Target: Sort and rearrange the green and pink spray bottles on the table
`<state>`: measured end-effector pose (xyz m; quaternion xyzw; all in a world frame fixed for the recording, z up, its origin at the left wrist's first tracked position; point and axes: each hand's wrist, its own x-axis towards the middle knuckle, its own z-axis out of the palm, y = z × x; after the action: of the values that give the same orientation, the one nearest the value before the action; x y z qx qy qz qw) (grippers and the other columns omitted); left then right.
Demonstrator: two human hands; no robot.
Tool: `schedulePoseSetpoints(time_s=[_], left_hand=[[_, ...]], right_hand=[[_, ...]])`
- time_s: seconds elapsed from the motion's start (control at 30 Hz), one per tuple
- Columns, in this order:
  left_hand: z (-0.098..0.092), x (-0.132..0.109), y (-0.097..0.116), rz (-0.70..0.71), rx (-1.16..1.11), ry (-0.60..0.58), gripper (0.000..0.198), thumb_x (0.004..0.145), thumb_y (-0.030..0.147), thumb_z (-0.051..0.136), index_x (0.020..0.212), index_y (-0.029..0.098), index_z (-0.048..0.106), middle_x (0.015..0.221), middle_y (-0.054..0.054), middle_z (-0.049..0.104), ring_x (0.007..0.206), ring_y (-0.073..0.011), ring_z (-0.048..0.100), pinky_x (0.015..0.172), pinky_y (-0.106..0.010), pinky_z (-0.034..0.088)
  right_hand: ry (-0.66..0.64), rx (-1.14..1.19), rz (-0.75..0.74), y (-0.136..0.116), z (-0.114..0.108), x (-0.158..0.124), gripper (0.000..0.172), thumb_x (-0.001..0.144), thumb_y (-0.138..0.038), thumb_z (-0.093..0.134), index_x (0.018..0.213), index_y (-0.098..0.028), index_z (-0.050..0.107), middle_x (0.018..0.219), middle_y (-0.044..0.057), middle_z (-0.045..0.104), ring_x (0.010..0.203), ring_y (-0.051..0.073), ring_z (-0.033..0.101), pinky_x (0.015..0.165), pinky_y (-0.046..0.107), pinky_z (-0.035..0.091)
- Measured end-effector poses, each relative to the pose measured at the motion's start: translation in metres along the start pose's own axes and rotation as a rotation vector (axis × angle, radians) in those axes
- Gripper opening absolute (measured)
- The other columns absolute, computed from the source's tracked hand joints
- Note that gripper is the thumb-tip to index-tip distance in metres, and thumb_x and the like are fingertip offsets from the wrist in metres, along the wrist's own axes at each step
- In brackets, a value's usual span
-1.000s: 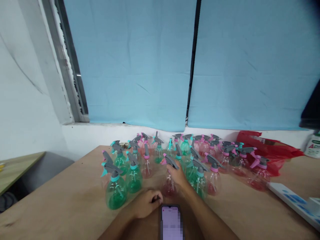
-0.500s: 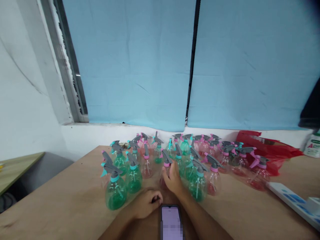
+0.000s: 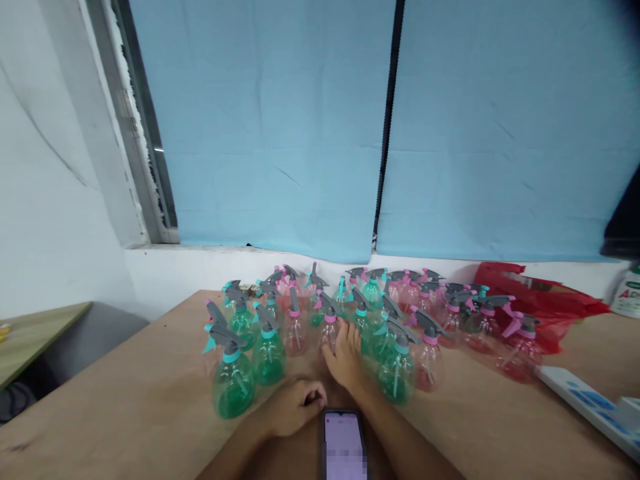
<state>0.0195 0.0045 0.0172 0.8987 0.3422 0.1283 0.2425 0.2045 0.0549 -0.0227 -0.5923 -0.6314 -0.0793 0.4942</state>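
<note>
A spray bottle with a pink collar and grey trigger head (image 3: 329, 328) stands upright among the others. My right hand (image 3: 346, 357) lies against its near right side, thumb in front and fingers along the right, covering its lower part. My left hand (image 3: 295, 408) rests on the table in a loose curl, with nothing visible in it. Just beyond that hand are two green spray bottles, the nearer one (image 3: 233, 387) and another (image 3: 269, 357). Between my forearms lies a phone (image 3: 344, 443) with its screen lit.
Several more pink and green spray bottles (image 3: 397, 373) crowd the wooden table (image 3: 125, 400) toward the wall. At the right are a red plastic bag (image 3: 540, 307), a white and blue box-like item (image 3: 585, 400) and a white labelled bottle (image 3: 627, 293). Blue curtains (image 3: 275, 133) hang behind.
The pink-collared bottle has moved slightly away and left, with its head turned a little. My right hand's fingers have shifted lower on its side. The left hand stays put.
</note>
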Motion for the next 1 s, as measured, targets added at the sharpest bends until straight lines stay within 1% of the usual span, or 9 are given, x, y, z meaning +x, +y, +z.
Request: schedulePoseSetpoints(time_s=[0.13, 0.27, 0.47, 0.53, 0.6, 0.7, 0.8, 0.87, 1.0], left_hand=[[0.001, 0.000, -0.001, -0.014, -0.003, -0.014, 0.016, 0.098, 0.028, 0.053, 0.093, 0.022, 0.067, 0.078, 0.002, 0.063, 0.070, -0.0148, 0.053, 0.063, -0.024, 0.037], [0.000, -0.001, 0.000, -0.009, 0.013, -0.008, 0.016, 0.098, 0.028, 0.054, 0.094, 0.023, 0.069, 0.079, 0.002, 0.063, 0.070, -0.0145, 0.054, 0.062, -0.024, 0.036], [-0.001, -0.001, 0.001, -0.012, 0.024, 0.000, 0.016, 0.098, 0.027, 0.055, 0.094, 0.024, 0.070, 0.079, 0.002, 0.064, 0.070, -0.0151, 0.054, 0.064, -0.024, 0.037], [0.000, 0.000, -0.001, -0.002, 0.023, -0.001, 0.016, 0.098, 0.027, 0.055, 0.093, 0.023, 0.070, 0.079, 0.002, 0.064, 0.071, -0.0153, 0.054, 0.064, -0.024, 0.037], [0.001, 0.000, -0.002, 0.008, 0.030, 0.004, 0.015, 0.097, 0.025, 0.055, 0.093, 0.023, 0.070, 0.079, 0.002, 0.065, 0.071, -0.0151, 0.055, 0.063, -0.024, 0.036], [0.002, 0.000, -0.004, 0.004, 0.041, 0.006, 0.015, 0.096, 0.025, 0.055, 0.094, 0.023, 0.070, 0.078, 0.002, 0.065, 0.070, -0.0150, 0.056, 0.062, -0.024, 0.036], [0.002, -0.001, -0.005, -0.009, 0.017, -0.009, 0.017, 0.096, 0.025, 0.054, 0.098, 0.023, 0.071, 0.079, 0.002, 0.067, 0.070, -0.0156, 0.058, 0.061, -0.024, 0.038], [0.002, -0.001, -0.004, -0.006, -0.001, -0.012, 0.018, 0.095, 0.023, 0.054, 0.099, 0.022, 0.071, 0.082, 0.001, 0.069, 0.072, -0.0160, 0.059, 0.063, -0.024, 0.039], [0.001, -0.001, -0.002, 0.013, 0.001, -0.018, 0.018, 0.092, 0.020, 0.054, 0.096, 0.022, 0.071, 0.084, 0.001, 0.070, 0.074, -0.0166, 0.060, 0.064, -0.024, 0.040]], right_hand=[[0.030, 0.066, -0.029, 0.003, 0.001, 0.003, 0.049, 0.097, -0.032, 0.051, 0.141, -0.013, 0.046, 0.129, 0.020, 0.060, 0.120, 0.035, 0.054, 0.101, 0.052, 0.046], [0.046, 0.145, -0.037, 0.007, 0.003, 0.003, 0.046, 0.095, -0.025, 0.049, 0.140, -0.016, 0.045, 0.130, 0.018, 0.061, 0.123, 0.033, 0.055, 0.101, 0.050, 0.047], [0.121, 0.262, -0.023, -0.005, -0.012, 0.008, 0.031, 0.085, -0.016, 0.051, 0.116, -0.021, 0.054, 0.116, 0.012, 0.056, 0.114, 0.029, 0.056, 0.100, 0.048, 0.047], [0.073, 0.328, -0.116, -0.015, -0.023, 0.015, 0.028, 0.086, -0.013, 0.048, 0.111, -0.022, 0.057, 0.113, 0.010, 0.058, 0.113, 0.027, 0.057, 0.101, 0.045, 0.047], [-0.030, 0.396, -0.219, -0.028, -0.032, 0.026, 0.029, 0.088, -0.011, 0.045, 0.109, -0.022, 0.061, 0.110, 0.009, 0.062, 0.110, 0.025, 0.060, 0.100, 0.041, 0.047], [-0.173, 0.419, -0.303, -0.054, -0.036, 0.046, 0.034, 0.092, -0.013, 0.044, 0.117, -0.024, 0.064, 0.115, 0.007, 0.067, 0.108, 0.022, 0.063, 0.099, 0.035, 0.049], [-0.205, 0.323, -0.327, -0.081, -0.029, 0.066, 0.045, 0.094, -0.019, 0.049, 0.138, -0.026, 0.057, 0.135, 0.008, 0.061, 0.120, 0.025, 0.060, 0.102, 0.037, 0.049], [-0.206, 0.213, -0.304, -0.096, -0.022, 0.078, 0.054, 0.093, -0.022, 0.052, 0.146, -0.028, 0.052, 0.145, 0.010, 0.054, 0.124, 0.028, 0.058, 0.100, 0.041, 0.051], [-0.284, 0.014, -0.224, -0.116, -0.018, 0.093, 0.061, 0.094, -0.026, 0.052, 0.154, -0.031, 0.043, 0.155, 0.012, 0.044, 0.112, 0.030, 0.065, 0.090, 0.042, 0.055]])
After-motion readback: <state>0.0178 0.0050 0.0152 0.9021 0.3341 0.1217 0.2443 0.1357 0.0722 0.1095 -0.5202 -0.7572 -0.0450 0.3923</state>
